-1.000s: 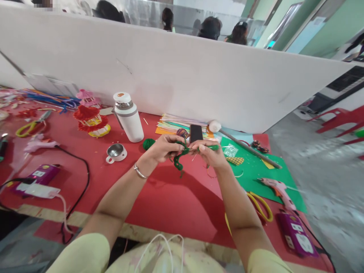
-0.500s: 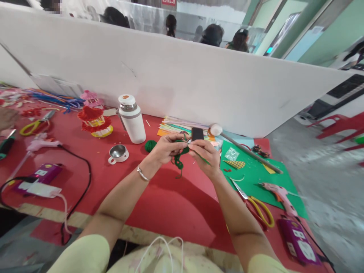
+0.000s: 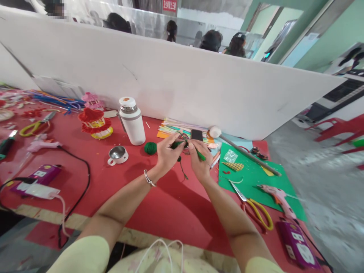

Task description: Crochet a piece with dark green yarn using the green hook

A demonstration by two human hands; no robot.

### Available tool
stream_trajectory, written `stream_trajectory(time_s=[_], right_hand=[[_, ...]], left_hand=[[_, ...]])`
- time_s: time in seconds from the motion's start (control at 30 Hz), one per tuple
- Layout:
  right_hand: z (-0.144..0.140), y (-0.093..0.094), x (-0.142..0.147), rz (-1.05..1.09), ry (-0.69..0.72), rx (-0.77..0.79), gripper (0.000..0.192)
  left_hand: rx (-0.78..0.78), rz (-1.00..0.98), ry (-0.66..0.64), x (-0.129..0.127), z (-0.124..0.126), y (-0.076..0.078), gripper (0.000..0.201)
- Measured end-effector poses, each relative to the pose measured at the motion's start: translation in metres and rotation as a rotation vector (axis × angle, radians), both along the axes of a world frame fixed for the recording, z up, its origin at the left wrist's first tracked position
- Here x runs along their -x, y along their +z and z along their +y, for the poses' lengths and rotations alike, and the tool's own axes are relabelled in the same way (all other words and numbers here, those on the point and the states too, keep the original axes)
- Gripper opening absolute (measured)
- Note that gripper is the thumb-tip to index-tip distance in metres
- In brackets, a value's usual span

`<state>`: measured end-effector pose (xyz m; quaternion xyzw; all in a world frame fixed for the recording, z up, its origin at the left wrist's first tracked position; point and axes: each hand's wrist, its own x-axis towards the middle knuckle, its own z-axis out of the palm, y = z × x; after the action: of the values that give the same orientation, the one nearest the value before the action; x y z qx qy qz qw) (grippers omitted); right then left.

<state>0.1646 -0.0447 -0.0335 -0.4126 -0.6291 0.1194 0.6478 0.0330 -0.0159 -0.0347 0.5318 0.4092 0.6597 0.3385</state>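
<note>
My left hand point(image 3: 167, 154) is closed on a small piece of dark green crocheted yarn point(image 3: 178, 145), with a loose tail point(image 3: 184, 173) hanging below it. In my right hand point(image 3: 199, 163) is a crochet hook with a green handle point(image 3: 201, 156), and its tip meets the yarn between my fingertips. Both hands nearly touch above the red table point(image 3: 170, 212), and the fingers hide much of the crochet piece. Just left of my left hand lies a ball of green yarn point(image 3: 150, 148).
A white thermos point(image 3: 133, 127) and a metal-lined cup point(image 3: 118, 154) stand to the left. Scissors point(image 3: 257, 212) and a pink glue gun point(image 3: 280, 197) lie at right. Behind my hands are pipe cleaners point(image 3: 176, 125) and a black phone-like block point(image 3: 196, 135), before a white partition point(image 3: 182, 87).
My hands have shifted slightly and the wrists turned, showing more of the hook's green handle. The yarn piece is more covered by my fingers. Another person's hand at the far left has left view.
</note>
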Motion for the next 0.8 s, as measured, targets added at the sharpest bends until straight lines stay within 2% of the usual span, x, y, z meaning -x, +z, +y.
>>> stream_trajectory(time_s=[0.07, 0.17, 0.33, 0.43, 0.53, 0.63, 0.73, 0.8], right_hand=[[-0.001, -0.004, 0.007, 0.065, -0.015, 0.008, 0.019], [-0.001, -0.008, 0.011, 0.108, -0.043, -0.003, 0.018], [-0.003, -0.014, 0.011, 0.130, -0.010, -0.072, 0.021], [-0.003, -0.014, 0.010, 0.139, 0.008, -0.121, 0.021], [-0.001, -0.008, 0.006, 0.149, 0.032, -0.091, 0.018], [0.005, -0.003, 0.000, 0.221, 0.137, 0.102, 0.021], [0.011, -0.004, 0.001, 0.403, 0.237, 0.336, 0.029], [0.012, -0.008, 0.009, 0.539, 0.262, 0.393, 0.030]], left_hand=[[0.005, -0.019, 0.018, -0.002, -0.003, 0.002, 0.022], [0.069, -0.178, -0.049, -0.005, -0.006, 0.009, 0.024], [0.321, -0.594, -0.333, -0.005, -0.010, 0.023, 0.049], [0.404, -0.676, -0.431, -0.001, -0.011, 0.029, 0.059], [0.375, -0.631, -0.423, 0.004, -0.010, 0.031, 0.061], [0.301, -0.488, -0.409, 0.008, -0.005, 0.028, 0.057], [0.164, -0.260, -0.242, 0.008, 0.000, 0.020, 0.044], [0.095, -0.145, -0.122, 0.005, 0.002, 0.015, 0.034]])
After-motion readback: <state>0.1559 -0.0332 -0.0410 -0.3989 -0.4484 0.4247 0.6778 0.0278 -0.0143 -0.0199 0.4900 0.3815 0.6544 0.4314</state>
